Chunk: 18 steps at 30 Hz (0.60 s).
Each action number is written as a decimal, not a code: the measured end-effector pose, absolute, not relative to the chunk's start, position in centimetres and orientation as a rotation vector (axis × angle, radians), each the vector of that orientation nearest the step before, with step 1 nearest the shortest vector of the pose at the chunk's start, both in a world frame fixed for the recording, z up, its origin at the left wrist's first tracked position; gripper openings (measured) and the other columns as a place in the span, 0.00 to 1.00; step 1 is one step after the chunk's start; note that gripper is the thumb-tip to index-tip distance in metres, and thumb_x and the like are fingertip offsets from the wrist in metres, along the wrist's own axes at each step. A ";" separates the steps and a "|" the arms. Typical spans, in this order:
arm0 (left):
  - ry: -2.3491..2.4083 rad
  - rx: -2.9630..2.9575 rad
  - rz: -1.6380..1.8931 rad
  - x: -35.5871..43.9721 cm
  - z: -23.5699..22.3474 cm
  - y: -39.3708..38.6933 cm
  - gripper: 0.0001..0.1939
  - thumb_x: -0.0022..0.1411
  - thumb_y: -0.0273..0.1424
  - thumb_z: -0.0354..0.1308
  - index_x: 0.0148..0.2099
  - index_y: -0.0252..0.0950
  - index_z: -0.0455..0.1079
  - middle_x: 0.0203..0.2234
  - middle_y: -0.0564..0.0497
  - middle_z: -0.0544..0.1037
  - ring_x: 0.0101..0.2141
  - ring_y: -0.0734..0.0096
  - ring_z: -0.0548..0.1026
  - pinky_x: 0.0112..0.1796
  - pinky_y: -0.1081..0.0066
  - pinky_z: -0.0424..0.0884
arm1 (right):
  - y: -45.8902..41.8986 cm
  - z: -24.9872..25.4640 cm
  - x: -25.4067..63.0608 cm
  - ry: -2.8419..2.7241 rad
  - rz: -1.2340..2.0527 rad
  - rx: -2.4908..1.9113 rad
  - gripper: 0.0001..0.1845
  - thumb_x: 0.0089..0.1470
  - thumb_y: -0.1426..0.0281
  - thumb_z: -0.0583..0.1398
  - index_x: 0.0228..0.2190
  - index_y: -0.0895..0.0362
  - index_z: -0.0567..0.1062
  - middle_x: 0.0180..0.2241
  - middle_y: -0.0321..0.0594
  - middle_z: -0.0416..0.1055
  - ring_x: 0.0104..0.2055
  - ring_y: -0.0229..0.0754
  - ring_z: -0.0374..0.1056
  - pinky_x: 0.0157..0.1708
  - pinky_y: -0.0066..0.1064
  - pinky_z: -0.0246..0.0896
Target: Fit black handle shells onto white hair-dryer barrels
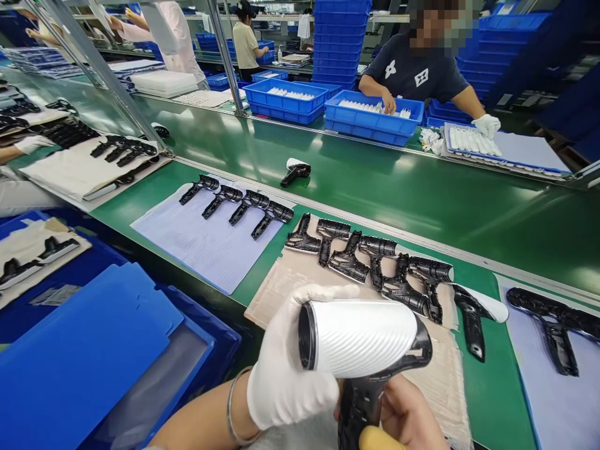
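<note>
Close in front of me is a hair dryer housing (365, 334) with a white ribbed barrel and a black handle. My left hand (284, 369), in a white glove, wraps round the barrel's open end. Lower down, my right hand (410, 415) is closed around the handle; one of its fingertips wears a yellow cover. The handle's lower end is cut off by the frame. Just beyond, several black hair dryer half shells (377, 250) lie in a row on a beige sheet (281, 287). A shell with a white top (482, 306) rests to their right.
More half shells (255, 203) lie on a pale sheet (197, 250) at the left. A single white-and-black dryer (296, 170) sits on the green conveyor belt (398, 187). Blue bins (94, 350) stand at lower left. Across the belt, a co-worker (422, 69) reaches into a blue crate (370, 128).
</note>
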<state>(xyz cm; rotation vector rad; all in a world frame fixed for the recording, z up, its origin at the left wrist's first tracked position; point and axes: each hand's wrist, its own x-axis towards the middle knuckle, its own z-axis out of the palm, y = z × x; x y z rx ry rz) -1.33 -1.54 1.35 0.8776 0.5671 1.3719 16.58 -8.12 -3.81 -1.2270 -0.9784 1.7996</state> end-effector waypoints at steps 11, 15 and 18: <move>0.548 0.916 1.383 -1.0 1.6 -2.1 0.34 0.43 0.33 0.78 0.52 0.45 0.70 0.54 0.43 0.77 0.53 0.48 0.77 0.52 0.56 0.74 | -7.7 -3.4 16.7 -1.234 1.643 -1.230 0.33 0.50 0.47 0.68 0.50 0.57 0.75 0.33 0.45 0.76 0.32 0.46 0.69 0.36 0.37 0.68; 0.622 0.943 1.425 -1.0 2.0 -2.3 0.33 0.42 0.32 0.78 0.51 0.45 0.71 0.51 0.45 0.78 0.51 0.52 0.78 0.52 0.61 0.74 | -7.5 -3.5 16.9 -1.313 1.604 -1.252 0.30 0.52 0.48 0.66 0.47 0.56 0.76 0.39 0.48 0.76 0.39 0.50 0.71 0.44 0.41 0.69; 0.751 1.008 1.448 -1.0 2.4 -2.5 0.32 0.42 0.32 0.77 0.50 0.46 0.71 0.47 0.50 0.79 0.48 0.59 0.79 0.48 0.68 0.75 | -7.4 -3.7 16.9 -1.382 1.508 -1.256 0.27 0.53 0.51 0.67 0.48 0.56 0.77 0.38 0.48 0.77 0.39 0.51 0.73 0.47 0.43 0.70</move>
